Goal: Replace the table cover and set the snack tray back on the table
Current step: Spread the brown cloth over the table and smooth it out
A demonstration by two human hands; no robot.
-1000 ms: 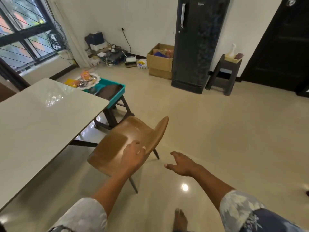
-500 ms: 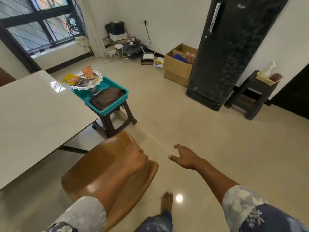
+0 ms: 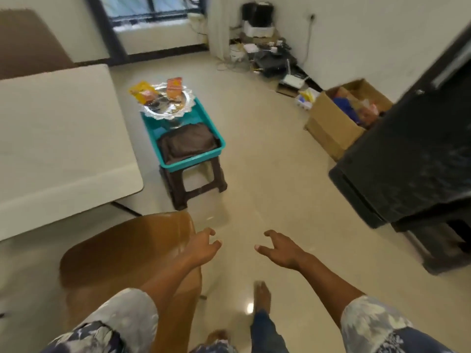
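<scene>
A bare white table (image 3: 58,138) fills the left side. Just right of it a teal bin (image 3: 215,135) sits on a dark brown stool (image 3: 193,182). Inside the bin lies a folded dark brown cover (image 3: 188,142), and a silver snack tray (image 3: 167,108) with orange and yellow packets rests on the bin's far end. My left hand (image 3: 202,248) hovers past the back of a brown chair (image 3: 122,256), fingers loosely spread, holding nothing. Over the floor, my right hand (image 3: 281,252) is open and empty. Both hands are well short of the stool.
A black fridge (image 3: 413,154) stands at the right with a dark stool (image 3: 443,248) beside it. A cardboard box (image 3: 336,123) with items and a heap of cables and devices (image 3: 267,54) lie along the far wall. My bare foot (image 3: 262,296) is on the tiled floor.
My left hand has come off the chair back and now hovers free. The view has swung left and closer, bringing the stool with the bin and tray toward the centre.
</scene>
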